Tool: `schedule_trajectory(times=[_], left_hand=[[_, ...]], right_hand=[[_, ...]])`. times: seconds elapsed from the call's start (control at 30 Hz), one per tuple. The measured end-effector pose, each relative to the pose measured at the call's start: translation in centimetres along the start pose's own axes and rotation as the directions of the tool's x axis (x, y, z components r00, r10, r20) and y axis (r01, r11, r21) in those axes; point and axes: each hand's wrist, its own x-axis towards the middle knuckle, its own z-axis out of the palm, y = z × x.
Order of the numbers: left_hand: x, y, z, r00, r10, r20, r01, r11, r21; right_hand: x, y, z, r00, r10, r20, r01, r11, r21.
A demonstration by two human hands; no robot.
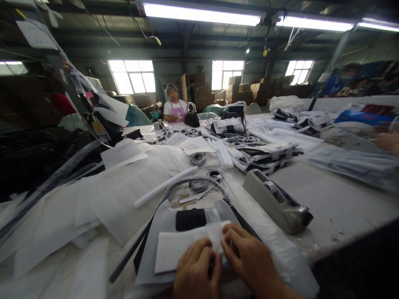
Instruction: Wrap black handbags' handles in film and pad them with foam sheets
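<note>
My left hand (196,270) and my right hand (249,259) sit close together at the bottom of the view, fingers curled and pinching a folded piece of white tissue paper (179,247). The paper lies over a black strap (190,219) and a grey wrapped item (162,232) on the table. Both hands press on the paper's right edge, thumbs nearly touching. A white foam tube (165,187) lies just beyond, pointing to the back right.
A grey tape dispenser (276,201) stands right of my hands. Sheets of white tissue (102,199) pile at the left. Wrapped straps and cords (237,145) cover the table's middle. A person in a pink apron (173,109) works at the far end. Another person's hand (388,141) shows at the right edge.
</note>
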Motion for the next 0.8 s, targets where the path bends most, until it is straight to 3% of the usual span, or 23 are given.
schedule_trajectory(times=[0.23,0.53,0.8], left_hand=[[0.3,-0.3,0.2,1.000,0.017,0.013,-0.017,1.000,-0.022],[1.0,0.1,-0.2,0.999,-0.029,0.039,0.025,0.995,0.101],[0.8,0.0,0.8,0.967,0.256,-0.020,-0.237,0.921,0.310]], right_hand=[[0.1,0.1,0.6,0.997,-0.043,-0.066,0.038,0.996,-0.077],[1.8,0.7,0.2,0.994,0.049,0.096,-0.032,0.985,-0.170],[3.6,0.5,-0.4,0.979,0.072,0.191,-0.050,0.992,-0.117]])
